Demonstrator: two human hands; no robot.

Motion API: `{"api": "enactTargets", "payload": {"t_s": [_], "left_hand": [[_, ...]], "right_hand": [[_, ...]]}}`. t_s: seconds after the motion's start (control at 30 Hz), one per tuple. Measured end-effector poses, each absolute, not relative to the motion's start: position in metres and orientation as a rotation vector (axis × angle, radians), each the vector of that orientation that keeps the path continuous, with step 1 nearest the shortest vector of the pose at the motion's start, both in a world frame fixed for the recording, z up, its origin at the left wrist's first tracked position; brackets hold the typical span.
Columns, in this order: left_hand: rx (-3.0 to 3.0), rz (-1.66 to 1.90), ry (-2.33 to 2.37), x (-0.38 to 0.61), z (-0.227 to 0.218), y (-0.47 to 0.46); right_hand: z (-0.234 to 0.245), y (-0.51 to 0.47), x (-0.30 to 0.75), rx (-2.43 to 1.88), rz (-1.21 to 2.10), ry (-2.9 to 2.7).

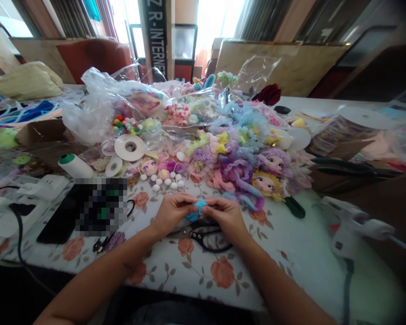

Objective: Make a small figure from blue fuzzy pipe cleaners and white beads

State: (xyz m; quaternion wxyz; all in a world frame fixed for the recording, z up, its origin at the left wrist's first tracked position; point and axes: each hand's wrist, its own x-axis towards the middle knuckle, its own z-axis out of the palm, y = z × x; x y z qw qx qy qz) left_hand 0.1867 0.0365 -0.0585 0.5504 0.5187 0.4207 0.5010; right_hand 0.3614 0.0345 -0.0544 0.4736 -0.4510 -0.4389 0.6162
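Observation:
Between my two hands is a small piece of light-blue, soft-looking material, pinched from both sides. My left hand grips its left side with thumb and fingers pressed together. On the other side, my right hand pinches it in the same way. What the blue piece is exactly, I cannot make out; the fingers cover much of it. Black-handled scissors lie on the flowered tablecloth just below the hands, partly hidden by them.
A colourful heap of ruffled trims, doll faces and plastic bags spreads behind the hands. At left are a phone, a power strip, a thread cone and a ribbon spool. A white glue gun stands at right.

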Motion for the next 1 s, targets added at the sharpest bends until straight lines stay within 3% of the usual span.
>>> {"api": "enactTargets", "payload": {"t_s": [0.77, 1.0], "left_hand": [[0.826, 1.032, 0.908, 0.1816, -0.0580, 0.0399], [0.785, 1.201, 0.819, 0.1870, -0.0518, 0.0407]], "right_hand": [[-0.0545, 0.0327, 0.3594, -1.002, 1.456, -1.260], [-0.0521, 0.0330, 0.3579, -1.073, 1.345, -1.170]]}}
